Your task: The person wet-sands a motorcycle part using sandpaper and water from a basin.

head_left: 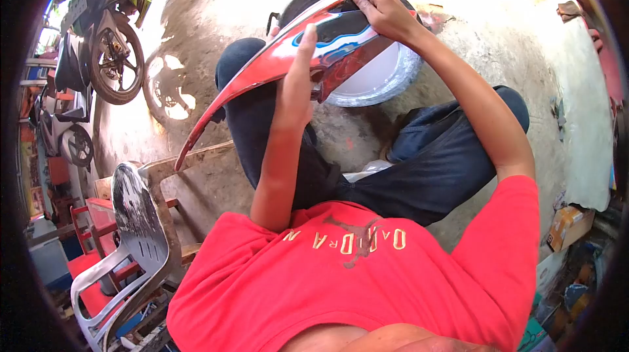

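Head view: the concrete floor (pixel 511 51) is stained and sunlit at the far side, with clutter left and right. One panel (pixel 272 57), curved, glossy red with blue, white and black streaks, is held above the lap, partly over one basin (pixel 401 85). The left hand (pixel 298 87) grips its middle; the right hand (pixel 386 15) holds one black pad (pixel 354 0) on its far right end. Far left, two motorbikes (pixel 108 44); near left, one grey chair (pixel 137 214).

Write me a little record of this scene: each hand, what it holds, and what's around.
Left hand: grips a red panel with blue-and-white graphics
Right hand: holds a small dark piece at the panel's upper edge; material unclear
Behind the panel: round basin, partly hidden
Clothing: red shirt, dark trousers
Off to the left: motorcycle, patchy grey chair
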`<act>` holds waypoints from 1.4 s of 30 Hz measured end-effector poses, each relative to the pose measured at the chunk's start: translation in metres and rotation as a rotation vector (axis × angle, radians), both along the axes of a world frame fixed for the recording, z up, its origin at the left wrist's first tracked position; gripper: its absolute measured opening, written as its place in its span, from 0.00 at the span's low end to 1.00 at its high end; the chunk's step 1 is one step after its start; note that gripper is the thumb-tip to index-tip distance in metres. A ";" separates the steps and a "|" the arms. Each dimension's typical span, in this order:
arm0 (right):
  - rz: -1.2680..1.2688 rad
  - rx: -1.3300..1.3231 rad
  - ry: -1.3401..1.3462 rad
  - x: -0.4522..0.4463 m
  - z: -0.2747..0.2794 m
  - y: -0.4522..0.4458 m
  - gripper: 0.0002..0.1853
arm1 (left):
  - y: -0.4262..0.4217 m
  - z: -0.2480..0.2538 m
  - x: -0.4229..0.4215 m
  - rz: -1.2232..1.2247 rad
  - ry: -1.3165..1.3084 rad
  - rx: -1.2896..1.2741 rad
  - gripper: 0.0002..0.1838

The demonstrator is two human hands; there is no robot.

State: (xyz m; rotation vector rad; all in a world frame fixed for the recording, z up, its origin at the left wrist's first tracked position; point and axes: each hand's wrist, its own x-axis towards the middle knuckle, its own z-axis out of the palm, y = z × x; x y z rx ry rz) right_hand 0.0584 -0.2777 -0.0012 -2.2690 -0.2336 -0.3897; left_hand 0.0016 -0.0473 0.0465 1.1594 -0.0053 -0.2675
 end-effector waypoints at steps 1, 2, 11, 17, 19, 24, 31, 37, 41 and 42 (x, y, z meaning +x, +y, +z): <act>0.014 -0.010 -0.001 0.003 0.001 -0.003 0.16 | -0.002 0.003 -0.001 0.008 0.045 -0.036 0.27; 0.008 -0.023 -0.043 0.007 -0.005 -0.005 0.16 | 0.000 -0.013 0.007 0.018 0.067 -0.013 0.26; -0.196 -0.066 -0.236 -0.008 0.024 0.004 0.15 | -0.006 -0.010 0.012 0.027 0.087 -0.174 0.22; 0.189 -0.169 -0.403 -0.071 0.035 0.073 0.17 | -0.001 -0.016 0.014 0.005 0.014 -0.287 0.28; 0.170 -0.177 -0.387 -0.067 0.034 0.073 0.17 | 0.002 -0.018 0.010 0.000 0.044 -0.286 0.30; -0.051 -0.061 -0.086 -0.030 0.027 0.039 0.17 | 0.002 0.001 0.003 0.129 0.098 -0.341 0.33; 0.228 -0.225 -0.309 -0.034 0.029 0.061 0.19 | 0.006 -0.014 0.011 0.247 0.133 -0.504 0.35; 0.242 -0.212 -0.280 -0.050 0.048 0.078 0.21 | -0.001 -0.010 0.001 0.211 0.039 -0.406 0.36; 0.321 -0.274 -0.335 -0.052 0.045 0.075 0.21 | 0.001 -0.012 0.004 0.185 0.035 -0.465 0.39; 0.216 -0.202 -0.237 -0.038 0.038 0.063 0.22 | -0.001 -0.011 0.004 0.184 0.015 -0.449 0.40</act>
